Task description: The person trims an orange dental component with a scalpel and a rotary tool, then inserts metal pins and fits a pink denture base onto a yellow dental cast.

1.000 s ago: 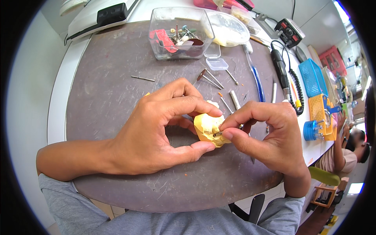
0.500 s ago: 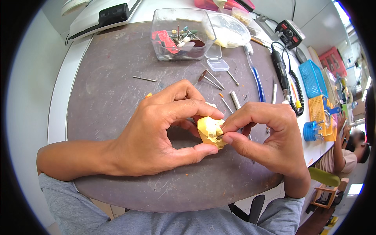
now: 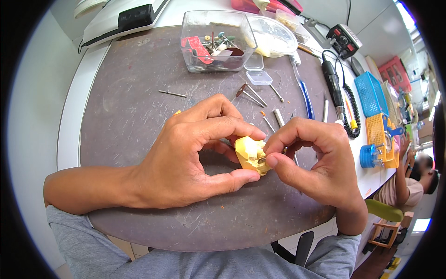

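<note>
A yellow plaster dental model [image 3: 246,151] is held over the brown work mat [image 3: 134,111]. My left hand [image 3: 186,156] grips it, index finger on its far side and thumb on its near side. My right hand [image 3: 316,160] meets the model's right edge with thumb and index finger pinched together. Beside those fingertips, a small dark metal piece [image 3: 262,160] shows on the model. Anything inside the right pinch is hidden or too small to name. Beyond the hands lie thin rotary burs [image 3: 253,96] and a short pale rod [image 3: 278,117].
A clear plastic box [image 3: 216,63] of burs and discs stands at the back. To its right is a round clear lid [image 3: 274,39]. A blue-handled toothbrush [image 3: 306,97] and a black handpiece [image 3: 331,76] lie at the right, near blue and yellow baskets [image 3: 371,93]. Another person [image 3: 399,186] sits far right.
My right fingertips have drawn slightly right, off the model's face toward its edge. The model has turned a little; my left hand keeps its grip.
</note>
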